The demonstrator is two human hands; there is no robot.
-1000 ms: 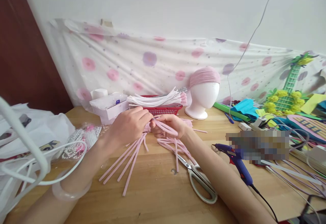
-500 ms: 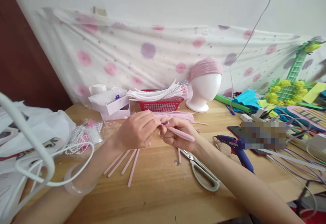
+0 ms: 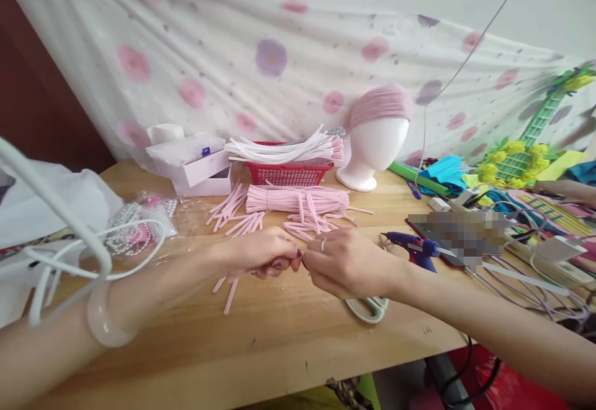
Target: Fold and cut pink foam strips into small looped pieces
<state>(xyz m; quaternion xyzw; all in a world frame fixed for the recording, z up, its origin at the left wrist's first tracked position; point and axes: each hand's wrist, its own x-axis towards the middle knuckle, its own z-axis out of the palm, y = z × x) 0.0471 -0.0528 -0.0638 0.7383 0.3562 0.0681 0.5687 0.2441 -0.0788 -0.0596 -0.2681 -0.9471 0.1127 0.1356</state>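
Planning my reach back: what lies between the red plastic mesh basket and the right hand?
The head view shows a bundle of pink fuzzy stems beside the basket, then loose, bent pink fuzzy stems nearer the right hand.

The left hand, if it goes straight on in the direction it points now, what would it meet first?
Most likely the right hand: the left hand points toward it, so near that I cannot tell whether they touch.

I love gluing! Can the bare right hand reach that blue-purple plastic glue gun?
Probably yes: the glue gun lies near the right hand, with light-brown wooden tabletop showing between them.
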